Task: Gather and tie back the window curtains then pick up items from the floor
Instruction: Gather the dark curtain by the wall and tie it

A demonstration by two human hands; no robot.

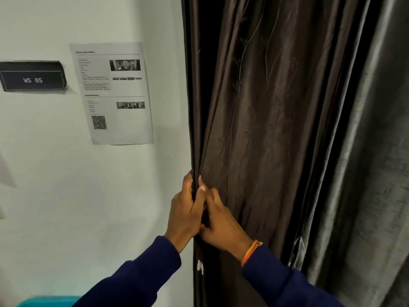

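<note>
A dark brown curtain (pixel 261 111) hangs down the middle of the view, its left edge against a white wall. My left hand (pixel 186 209) grips that left edge, with the thumb on the wall side and the fingers wrapped over the fabric. Right beside it, my right hand (pixel 219 222) pinches the same bunched folds, touching the left hand. An orange band circles my right wrist. A second, grey curtain (pixel 363 162) hangs to the right, overlapping the brown one. No tie-back is in sight, and the floor is out of view.
On the white wall at left hang a printed paper sheet (pixel 112 91) with a QR code and a dark sign (pixel 33 76) reading "WS 05". A teal object (pixel 48 301) shows at the bottom left edge.
</note>
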